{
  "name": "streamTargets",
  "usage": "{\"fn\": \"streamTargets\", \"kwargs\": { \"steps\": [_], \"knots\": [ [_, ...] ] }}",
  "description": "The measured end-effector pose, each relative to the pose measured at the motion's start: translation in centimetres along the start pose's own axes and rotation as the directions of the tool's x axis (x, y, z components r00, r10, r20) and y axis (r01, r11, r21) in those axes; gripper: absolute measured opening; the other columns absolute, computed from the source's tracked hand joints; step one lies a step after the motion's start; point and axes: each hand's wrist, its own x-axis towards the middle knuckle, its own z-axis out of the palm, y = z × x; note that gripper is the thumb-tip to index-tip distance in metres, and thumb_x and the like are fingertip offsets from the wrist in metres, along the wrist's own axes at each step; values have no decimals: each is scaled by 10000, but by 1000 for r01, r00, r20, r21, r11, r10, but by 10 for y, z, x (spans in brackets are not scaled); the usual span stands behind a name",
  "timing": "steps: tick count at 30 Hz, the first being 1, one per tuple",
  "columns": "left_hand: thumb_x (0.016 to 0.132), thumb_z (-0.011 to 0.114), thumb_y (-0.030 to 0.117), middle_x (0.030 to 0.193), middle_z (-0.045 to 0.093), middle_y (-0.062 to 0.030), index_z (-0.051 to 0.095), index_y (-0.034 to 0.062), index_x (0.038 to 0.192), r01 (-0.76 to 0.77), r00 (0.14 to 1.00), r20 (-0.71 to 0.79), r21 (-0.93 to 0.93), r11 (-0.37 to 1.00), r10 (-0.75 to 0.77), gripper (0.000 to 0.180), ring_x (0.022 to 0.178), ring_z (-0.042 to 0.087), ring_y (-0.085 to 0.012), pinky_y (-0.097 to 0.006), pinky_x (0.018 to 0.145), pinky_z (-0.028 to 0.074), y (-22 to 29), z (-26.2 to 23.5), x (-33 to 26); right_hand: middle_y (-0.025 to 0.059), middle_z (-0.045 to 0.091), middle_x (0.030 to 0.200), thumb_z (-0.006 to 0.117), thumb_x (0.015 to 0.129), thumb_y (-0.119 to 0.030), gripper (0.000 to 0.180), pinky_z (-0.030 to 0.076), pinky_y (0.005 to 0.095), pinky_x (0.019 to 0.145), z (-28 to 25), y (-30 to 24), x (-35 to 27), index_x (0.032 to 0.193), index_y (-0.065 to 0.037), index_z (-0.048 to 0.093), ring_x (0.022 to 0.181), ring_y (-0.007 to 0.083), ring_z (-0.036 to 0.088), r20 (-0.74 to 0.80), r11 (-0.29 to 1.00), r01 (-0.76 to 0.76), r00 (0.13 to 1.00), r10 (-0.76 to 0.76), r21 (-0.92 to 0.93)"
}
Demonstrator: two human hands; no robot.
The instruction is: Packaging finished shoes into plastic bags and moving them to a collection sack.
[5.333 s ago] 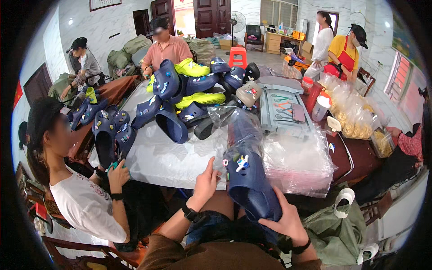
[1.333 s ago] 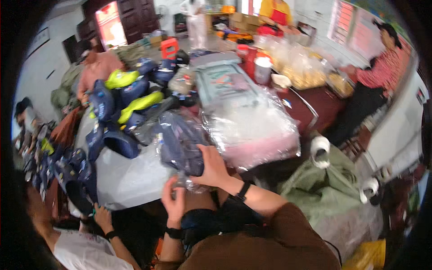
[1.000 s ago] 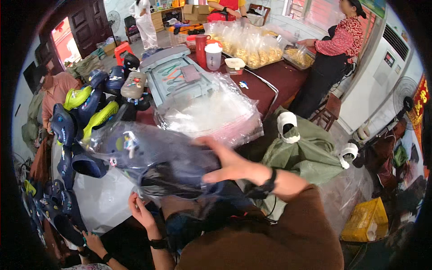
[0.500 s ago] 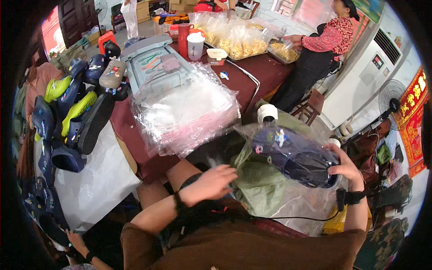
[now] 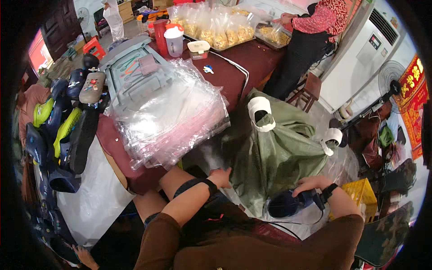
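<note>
My right hand (image 5: 311, 184) is low at my right side, closed on a dark blue clog (image 5: 288, 203) in clear plastic, next to the foot of a green woven sack (image 5: 283, 153). The sack stands in front of me with two white-wrapped ends poking up. My left hand (image 5: 219, 178) is above my knee at the sack's left edge, fingers curled and one pointing out; what they hold, if anything, is hidden. Ahead of me, a stack of clear plastic bags (image 5: 171, 117) covers the near end of the dark red table (image 5: 238, 63).
More clogs (image 5: 67, 117), dark blue, lime and grey, are heaped at the left. Behind the bags is a grey plastic lid (image 5: 130, 72) with small tools. Packed snack bags (image 5: 220, 33) stand farther back near another person. A yellow crate (image 5: 360, 195) sits at my right.
My right hand has brought the bagged clog down from above the sack to beside my right side. The sack and its white ends now show. My left hand is slightly lower.
</note>
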Motion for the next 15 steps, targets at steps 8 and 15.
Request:
{"fn": "streamTargets", "kwargs": {
  "steps": [8,15],
  "knots": [
    [708,658,810,1395,466,-372,74,-10,1568,-211,968,-248,-757,618,26,1324,1250,531,-456,-453,1024,451,44,-16,5,200,554,1358,731,736,-567,920,421,364,1017,-10,-18,5,1409,10,487,1235,296,532,93,947,306,945,-315,98],
    [848,599,688,1295,559,-343,245,-71,1509,-240,935,-346,-777,582,-77,1068,1209,573,-419,-442,977,474,51,6,9,156,588,1322,753,728,-501,846,422,339,1010,-47,13,-51,1362,10,529,1212,265,548,-256,940,321,924,-285,111]
  ]
}}
